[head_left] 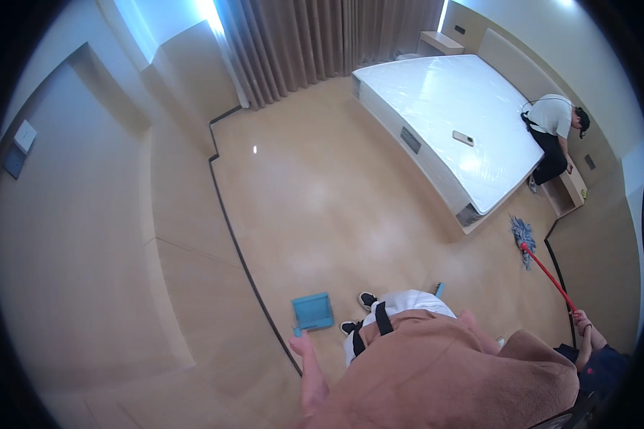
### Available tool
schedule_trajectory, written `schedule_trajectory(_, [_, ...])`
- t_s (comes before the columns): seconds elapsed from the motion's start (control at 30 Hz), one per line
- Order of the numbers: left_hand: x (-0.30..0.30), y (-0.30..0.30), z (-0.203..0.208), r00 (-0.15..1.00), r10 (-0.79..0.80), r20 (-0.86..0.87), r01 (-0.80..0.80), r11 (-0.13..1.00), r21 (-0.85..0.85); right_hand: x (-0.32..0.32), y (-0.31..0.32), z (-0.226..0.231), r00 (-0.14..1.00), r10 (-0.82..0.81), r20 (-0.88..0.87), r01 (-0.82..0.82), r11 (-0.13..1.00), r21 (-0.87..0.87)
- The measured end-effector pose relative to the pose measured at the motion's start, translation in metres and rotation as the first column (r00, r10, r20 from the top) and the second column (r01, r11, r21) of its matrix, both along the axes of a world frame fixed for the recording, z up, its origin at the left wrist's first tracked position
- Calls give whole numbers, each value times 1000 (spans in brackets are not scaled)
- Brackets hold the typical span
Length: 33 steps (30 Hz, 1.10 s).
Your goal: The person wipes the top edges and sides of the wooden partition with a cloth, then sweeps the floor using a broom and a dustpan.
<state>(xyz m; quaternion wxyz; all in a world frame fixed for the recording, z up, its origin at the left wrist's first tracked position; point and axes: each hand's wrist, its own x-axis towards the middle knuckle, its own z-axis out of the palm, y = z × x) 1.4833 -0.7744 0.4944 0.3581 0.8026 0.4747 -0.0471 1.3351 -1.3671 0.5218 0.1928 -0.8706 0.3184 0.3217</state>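
My left hand (300, 342) is closed round the handle of a blue dustpan (313, 310), held low on my left side. My right hand (468, 319) is beside my right hip, its fingers hidden from view. A bit of a blue brush (440, 289) shows just past my right leg, near that hand; whether the hand holds it cannot be seen. My brown top (436, 365) covers much of the lower view, with white trousers below it.
At the right, another person's hands (583, 322) grip a red-handled mop (524, 243). Farther off, a second person (551, 118) leans over a bedside cabinet (565, 196) beside a plastic-wrapped mattress (436, 107), on which a phone (463, 138) lies. A dark skirting strip (240, 247) runs along the left wall.
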Motion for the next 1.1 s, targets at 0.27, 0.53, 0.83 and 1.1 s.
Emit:
schedule_trajectory(0.27, [-16, -20, -8, 993, 72, -96, -64, 994, 87, 77, 29, 27, 992, -68, -108, 51, 988, -148])
schedule_trajectory(0.53, [5, -41, 27, 944, 224, -241, -268, 948, -169, 308, -43, -47, 941, -100, 323, 142, 984, -111])
schedule_trajectory(0.83, [60, -139, 87, 622, 782, -33, -782, 618, -80, 604, -102, -39, 956, 146, 255, -101, 979, -179])
schedule_trajectory(1.1, [90, -166, 117, 399, 916, 42, -900, 400, -171, 704, -118, -93, 957, 199, 210, -190, 980, -62])
